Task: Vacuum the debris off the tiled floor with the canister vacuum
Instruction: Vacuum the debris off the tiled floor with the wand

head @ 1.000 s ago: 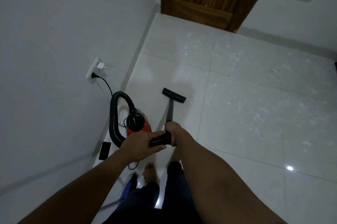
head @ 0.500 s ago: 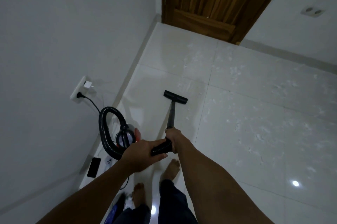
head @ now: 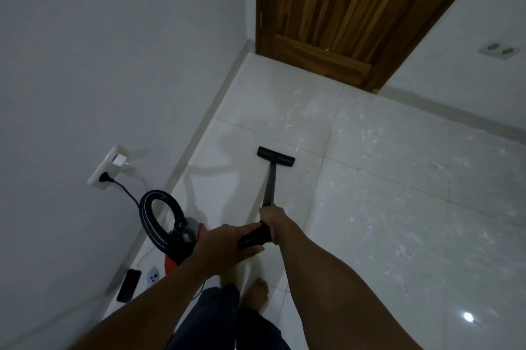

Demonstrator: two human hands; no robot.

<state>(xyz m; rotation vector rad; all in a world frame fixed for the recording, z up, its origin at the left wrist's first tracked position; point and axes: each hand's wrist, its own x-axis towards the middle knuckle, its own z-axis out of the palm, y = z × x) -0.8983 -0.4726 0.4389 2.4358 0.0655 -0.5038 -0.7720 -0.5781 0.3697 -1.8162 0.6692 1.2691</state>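
At the far left, the red-and-black canister vacuum [head: 186, 238] sits on the floor by the wall. Its cord is plugged into the white wall socket [head: 105, 173], and its black ribbed hose [head: 148, 215] loops up and across to the hands. The left grip [head: 225, 247] is curled round the hose end. Just right of it, the right grip [head: 273, 221] is clenched round the base of the slim black wand [head: 269, 187]. The wand runs forward, away from both grips, to the flat black floor head [head: 275, 156], which rests on the glossy white tiled floor [head: 227, 178] well ahead of the hands. The tiles between head and wall look free of flecks, so that strip seems done. Pale debris flecks [head: 367, 133] begin just beyond the head and scatter rightward across most tiles, so the bulk of the job appears left.
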